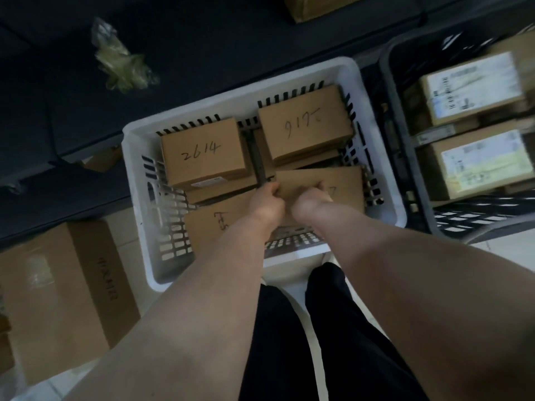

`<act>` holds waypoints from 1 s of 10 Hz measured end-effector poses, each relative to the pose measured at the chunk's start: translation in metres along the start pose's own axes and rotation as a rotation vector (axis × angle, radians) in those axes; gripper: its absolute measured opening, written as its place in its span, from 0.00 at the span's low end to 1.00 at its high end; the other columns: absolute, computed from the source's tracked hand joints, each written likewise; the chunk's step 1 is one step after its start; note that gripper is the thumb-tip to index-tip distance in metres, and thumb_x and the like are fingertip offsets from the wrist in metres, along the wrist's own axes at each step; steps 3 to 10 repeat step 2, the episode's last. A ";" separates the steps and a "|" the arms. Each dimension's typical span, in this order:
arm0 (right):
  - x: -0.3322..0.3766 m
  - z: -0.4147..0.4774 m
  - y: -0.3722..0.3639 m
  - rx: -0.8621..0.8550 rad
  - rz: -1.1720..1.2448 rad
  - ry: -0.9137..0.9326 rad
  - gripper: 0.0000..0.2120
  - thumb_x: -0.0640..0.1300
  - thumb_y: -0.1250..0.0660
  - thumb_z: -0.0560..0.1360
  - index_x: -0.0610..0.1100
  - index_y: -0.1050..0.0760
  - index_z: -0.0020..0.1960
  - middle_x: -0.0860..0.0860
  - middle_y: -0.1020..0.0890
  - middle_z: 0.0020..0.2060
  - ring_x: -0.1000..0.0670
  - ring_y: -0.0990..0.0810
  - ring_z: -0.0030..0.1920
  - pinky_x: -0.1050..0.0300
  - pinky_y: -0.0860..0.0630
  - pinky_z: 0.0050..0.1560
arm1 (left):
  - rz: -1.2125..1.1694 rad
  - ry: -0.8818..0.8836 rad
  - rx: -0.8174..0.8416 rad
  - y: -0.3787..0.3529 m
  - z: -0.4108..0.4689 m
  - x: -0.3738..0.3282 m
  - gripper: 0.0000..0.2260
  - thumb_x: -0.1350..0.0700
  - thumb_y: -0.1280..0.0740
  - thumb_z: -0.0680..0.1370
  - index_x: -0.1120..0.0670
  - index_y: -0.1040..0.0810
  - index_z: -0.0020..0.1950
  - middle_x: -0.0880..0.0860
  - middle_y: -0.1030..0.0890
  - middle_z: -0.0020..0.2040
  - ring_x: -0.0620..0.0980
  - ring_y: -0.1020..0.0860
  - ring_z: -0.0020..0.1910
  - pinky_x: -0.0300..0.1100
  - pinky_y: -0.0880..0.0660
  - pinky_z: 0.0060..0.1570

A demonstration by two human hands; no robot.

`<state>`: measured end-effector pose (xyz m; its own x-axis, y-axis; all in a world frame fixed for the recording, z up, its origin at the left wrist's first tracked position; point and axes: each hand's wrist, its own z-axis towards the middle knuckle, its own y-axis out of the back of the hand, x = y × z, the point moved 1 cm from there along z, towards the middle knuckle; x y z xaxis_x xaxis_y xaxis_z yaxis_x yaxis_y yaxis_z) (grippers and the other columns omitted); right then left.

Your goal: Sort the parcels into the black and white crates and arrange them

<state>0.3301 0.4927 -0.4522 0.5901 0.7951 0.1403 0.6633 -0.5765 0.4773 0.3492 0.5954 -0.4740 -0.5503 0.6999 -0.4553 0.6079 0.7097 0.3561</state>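
Parcel sits at the near right corner of the white crate, left hand and right hand both pinching its near edge, a narrow grip that could let it slip and jam crookedly.

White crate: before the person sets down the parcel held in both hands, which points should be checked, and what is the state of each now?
1. Grip: the left hand and the right hand both pinch the held parcel: ok.
2. Free spot below it in the white crate: cannot tell, the held parcel hides it.
3. The parcel marked 2614 lies flat, apart from the held one: ok.
4. Number on the held parcel readable: not ok, only one digit shows beside the right hand.
5. The black crate stands right beside the white crate: ok.
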 end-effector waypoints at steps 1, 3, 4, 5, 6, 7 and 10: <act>-0.014 -0.008 0.015 -0.119 0.268 -0.013 0.24 0.39 0.43 0.78 0.45 0.36 0.75 0.44 0.40 0.76 0.42 0.41 0.76 0.46 0.37 0.73 | 0.118 0.059 -0.087 -0.003 -0.002 -0.017 0.18 0.58 0.38 0.81 0.55 0.28 0.71 0.58 0.23 0.66 0.58 0.23 0.62 0.51 0.26 0.63; -0.022 -0.027 0.036 -0.138 0.469 0.040 0.19 0.38 0.39 0.78 0.47 0.27 0.68 0.45 0.25 0.66 0.44 0.26 0.65 0.52 0.27 0.64 | 0.116 0.058 -0.149 0.001 -0.013 -0.040 0.16 0.60 0.42 0.82 0.57 0.27 0.70 0.58 0.24 0.67 0.58 0.25 0.63 0.49 0.26 0.64; -0.022 -0.027 0.036 -0.138 0.469 0.040 0.19 0.38 0.39 0.78 0.47 0.27 0.68 0.45 0.25 0.66 0.44 0.26 0.65 0.52 0.27 0.64 | 0.116 0.058 -0.149 0.001 -0.013 -0.040 0.16 0.60 0.42 0.82 0.57 0.27 0.70 0.58 0.24 0.67 0.58 0.25 0.63 0.49 0.26 0.64; -0.022 -0.027 0.036 -0.138 0.469 0.040 0.19 0.38 0.39 0.78 0.47 0.27 0.68 0.45 0.25 0.66 0.44 0.26 0.65 0.52 0.27 0.64 | 0.116 0.058 -0.149 0.001 -0.013 -0.040 0.16 0.60 0.42 0.82 0.57 0.27 0.70 0.58 0.24 0.67 0.58 0.25 0.63 0.49 0.26 0.64; -0.022 -0.027 0.036 -0.138 0.469 0.040 0.19 0.38 0.39 0.78 0.47 0.27 0.68 0.45 0.25 0.66 0.44 0.26 0.65 0.52 0.27 0.64 | 0.116 0.058 -0.149 0.001 -0.013 -0.040 0.16 0.60 0.42 0.82 0.57 0.27 0.70 0.58 0.24 0.67 0.58 0.25 0.63 0.49 0.26 0.64; -0.022 -0.027 0.036 -0.138 0.469 0.040 0.19 0.38 0.39 0.78 0.47 0.27 0.68 0.45 0.25 0.66 0.44 0.26 0.65 0.52 0.27 0.64 | 0.116 0.058 -0.149 0.001 -0.013 -0.040 0.16 0.60 0.42 0.82 0.57 0.27 0.70 0.58 0.24 0.67 0.58 0.25 0.63 0.49 0.26 0.64; -0.022 -0.027 0.036 -0.138 0.469 0.040 0.19 0.38 0.39 0.78 0.47 0.27 0.68 0.45 0.25 0.66 0.44 0.26 0.65 0.52 0.27 0.64 | 0.116 0.058 -0.149 0.001 -0.013 -0.040 0.16 0.60 0.42 0.82 0.57 0.27 0.70 0.58 0.24 0.67 0.58 0.25 0.63 0.49 0.26 0.64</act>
